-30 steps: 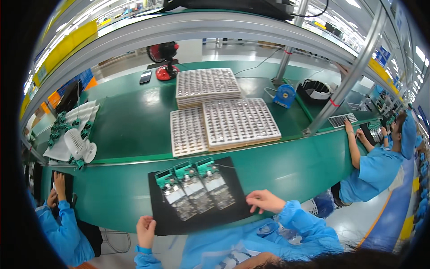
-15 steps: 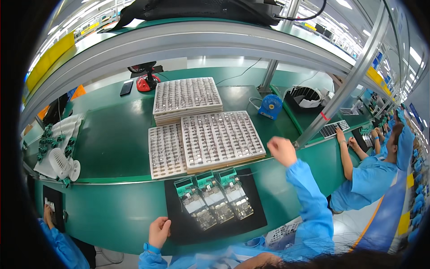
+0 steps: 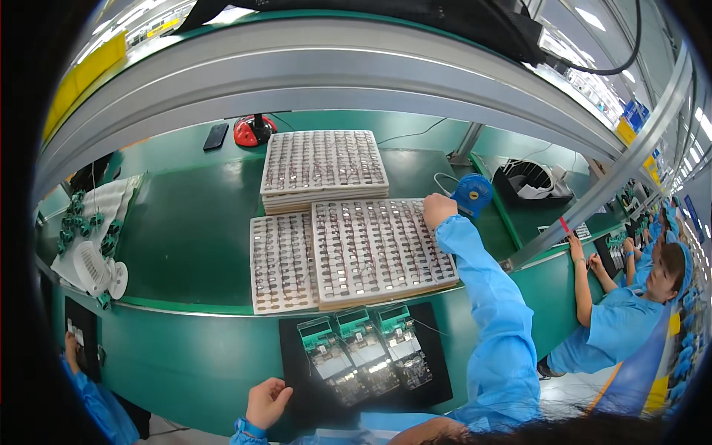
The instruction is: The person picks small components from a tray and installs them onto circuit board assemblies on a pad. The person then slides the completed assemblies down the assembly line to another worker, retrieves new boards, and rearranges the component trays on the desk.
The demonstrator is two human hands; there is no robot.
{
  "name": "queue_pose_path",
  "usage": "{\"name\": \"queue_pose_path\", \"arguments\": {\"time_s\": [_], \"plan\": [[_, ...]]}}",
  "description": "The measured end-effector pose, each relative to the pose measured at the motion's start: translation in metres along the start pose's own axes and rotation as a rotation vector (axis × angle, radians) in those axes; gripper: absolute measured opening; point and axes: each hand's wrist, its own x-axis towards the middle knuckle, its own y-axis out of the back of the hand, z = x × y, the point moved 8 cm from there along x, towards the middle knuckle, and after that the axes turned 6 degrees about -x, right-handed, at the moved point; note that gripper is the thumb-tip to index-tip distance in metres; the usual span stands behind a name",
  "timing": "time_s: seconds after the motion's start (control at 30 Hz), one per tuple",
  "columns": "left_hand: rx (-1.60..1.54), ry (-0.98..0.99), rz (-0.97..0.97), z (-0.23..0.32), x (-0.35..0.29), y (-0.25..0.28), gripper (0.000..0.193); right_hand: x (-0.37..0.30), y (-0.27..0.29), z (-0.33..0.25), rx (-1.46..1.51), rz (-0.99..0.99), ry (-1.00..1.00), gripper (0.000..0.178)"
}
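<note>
My right hand (image 3: 440, 211) reaches to the far right corner of the upper white tray (image 3: 382, 248), which holds rows of small metallic parts with thin wires. Its fingers are pinched together, and whatever they hold is hidden. My left hand (image 3: 268, 403) rests loosely closed by the left edge of the black mat (image 3: 297, 363), with nothing visible in it. On the mat lie three circuit-board assemblies side by side: a left board (image 3: 330, 360), a middle board (image 3: 367, 348) and a right board (image 3: 405, 345). Each has a green frame at its far end.
Behind stands another stack of filled trays (image 3: 325, 163); a further tray (image 3: 282, 267) sits at left. A blue fan (image 3: 472, 194) is close to my right hand. A metal post (image 3: 571, 222) rises at right, near a co-worker (image 3: 630, 304). A white fan (image 3: 93, 268) stands left.
My right hand has moved left and away from me, from beside the tray to its far right corner. My left hand stays by the mat. The view has shifted slightly.
</note>
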Motion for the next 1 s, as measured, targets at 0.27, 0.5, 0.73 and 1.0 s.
{"name": "queue_pose_path", "arguments": {"time_s": [0.27, 0.5, 0.73, 1.0], "plan": [[0.098, -0.025, -0.083, 0.002, 0.008, -0.004, 0.019, 0.007, 0.005, -0.002, -0.060, -0.134, -0.119, 0.018], [0.058, -0.016, -0.031, 0.002, 0.001, -0.001, 0.019, 0.022, 0.004, 0.010, -0.080, -0.113, -0.181, 0.017], [0.070, -0.078, -0.046, 0.000, 0.006, -0.004, 0.016, 0.030, -0.039, 0.049, 0.274, -0.429, -0.116, 0.046], [0.041, -0.012, -0.055, 0.007, 0.004, -0.003, 0.017, 0.027, -0.024, 0.034, 0.154, -0.300, -0.012, 0.030]]}}
